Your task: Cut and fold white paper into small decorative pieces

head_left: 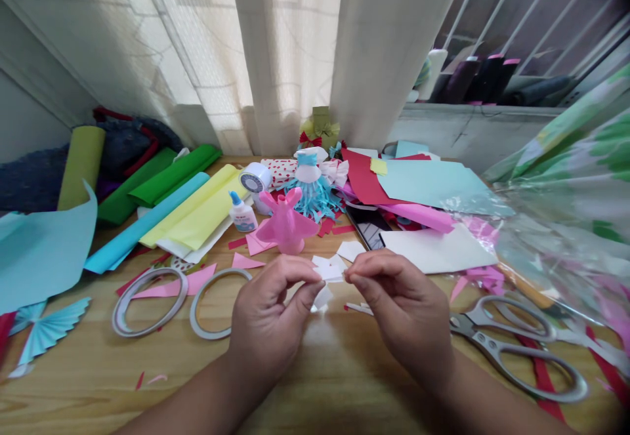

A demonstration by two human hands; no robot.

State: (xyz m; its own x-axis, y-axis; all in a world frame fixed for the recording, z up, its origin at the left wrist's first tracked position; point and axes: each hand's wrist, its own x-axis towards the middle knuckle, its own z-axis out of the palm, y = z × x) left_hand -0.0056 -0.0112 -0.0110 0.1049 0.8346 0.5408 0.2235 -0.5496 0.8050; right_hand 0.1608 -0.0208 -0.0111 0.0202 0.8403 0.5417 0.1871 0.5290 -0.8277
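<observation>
Close together above a wooden desk [315,369], two bare hands share a white paper piece [329,271]. The left hand [268,317] and the right hand [398,310] each pinch one edge between thumb and forefinger, likely because so small a scrap needs steadying from both sides. Both wrists sit low, knuckles up. Scissors [472,331] lie just right, and a pink paper dress [285,228] stands behind.

Matt white paper scrap [329,271], shiny metal scissors [516,350], smooth wooden table [315,382].
</observation>
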